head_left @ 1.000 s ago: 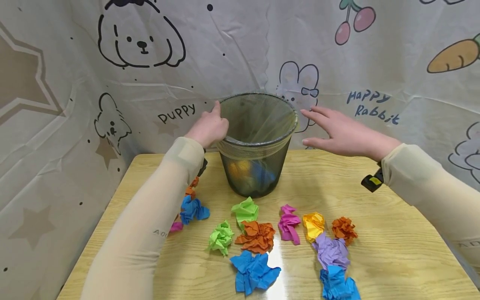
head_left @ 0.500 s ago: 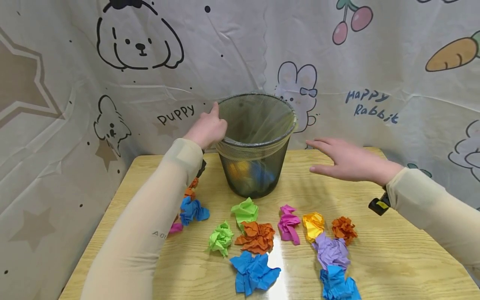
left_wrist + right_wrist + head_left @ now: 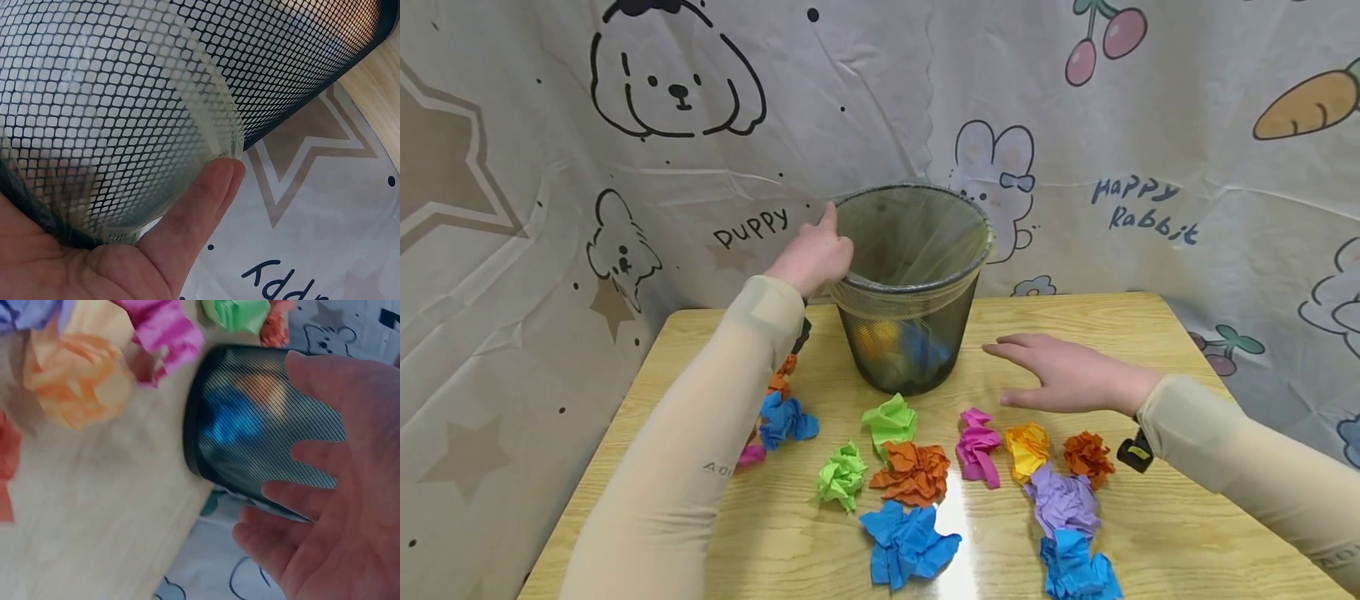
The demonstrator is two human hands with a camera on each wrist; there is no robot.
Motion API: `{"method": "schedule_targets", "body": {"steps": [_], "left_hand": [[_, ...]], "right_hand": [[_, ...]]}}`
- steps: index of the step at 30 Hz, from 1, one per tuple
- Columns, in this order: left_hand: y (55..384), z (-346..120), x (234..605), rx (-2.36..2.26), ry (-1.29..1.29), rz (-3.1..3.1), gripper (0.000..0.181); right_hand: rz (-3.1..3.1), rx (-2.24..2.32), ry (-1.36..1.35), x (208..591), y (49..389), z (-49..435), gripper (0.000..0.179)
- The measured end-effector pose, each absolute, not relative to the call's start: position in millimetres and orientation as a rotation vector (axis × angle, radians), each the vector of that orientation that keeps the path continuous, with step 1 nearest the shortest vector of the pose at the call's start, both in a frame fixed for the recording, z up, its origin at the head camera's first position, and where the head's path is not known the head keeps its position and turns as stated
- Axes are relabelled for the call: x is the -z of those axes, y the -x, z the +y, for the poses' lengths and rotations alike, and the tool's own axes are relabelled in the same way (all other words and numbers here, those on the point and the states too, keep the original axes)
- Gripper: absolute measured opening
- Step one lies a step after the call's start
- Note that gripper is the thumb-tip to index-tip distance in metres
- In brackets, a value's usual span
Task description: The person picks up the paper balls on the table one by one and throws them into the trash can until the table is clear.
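Observation:
A dark mesh wastebasket [image 3: 904, 333] with a thin clear liner folded over its rim stands at the back of the table. Crumpled orange and blue paper shows through its wall. My left hand [image 3: 818, 254] grips the rim on the left side, with part of the fingers hidden. In the left wrist view, a digit [image 3: 197, 215] lies along the liner's folded edge. To the right of the basket my right hand [image 3: 1060, 371] hovers, fingers spread and holding nothing. Nearest below it lie a magenta paper ball [image 3: 978, 448] and a yellow-orange one [image 3: 1027, 452].
More crumpled paper lies around: green [image 3: 891, 423], orange [image 3: 913, 473], blue [image 3: 908, 543], purple [image 3: 1063, 502] and rust [image 3: 1087, 458]. A blue ball [image 3: 786, 419] and others lie partly behind the left forearm. A printed curtain [image 3: 865, 100] hangs behind the wooden table [image 3: 1195, 500].
My right hand has come down from beside the basket's rim to lower over the table, nearer the paper balls. The left hand has stayed at the rim.

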State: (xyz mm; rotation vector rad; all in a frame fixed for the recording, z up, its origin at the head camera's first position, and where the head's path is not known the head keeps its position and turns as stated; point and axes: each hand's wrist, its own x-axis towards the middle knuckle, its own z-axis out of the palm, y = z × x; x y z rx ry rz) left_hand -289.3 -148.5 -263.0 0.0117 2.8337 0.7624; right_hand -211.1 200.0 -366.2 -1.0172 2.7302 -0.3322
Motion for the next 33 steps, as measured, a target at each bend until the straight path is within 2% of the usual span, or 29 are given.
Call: {"method": "schedule_targets", "body": {"steps": [24,33], "left_hand": [[290,-149,261,-0.776,0.009,2.814,0.072],[290,-149,263,-0.779,0.015,2.816,0.071]], "right_hand": [[2.568,0.199,1.203,411,195,164,0.078],[2.539,0.145,1.127,422,194,151,0.085]]}}
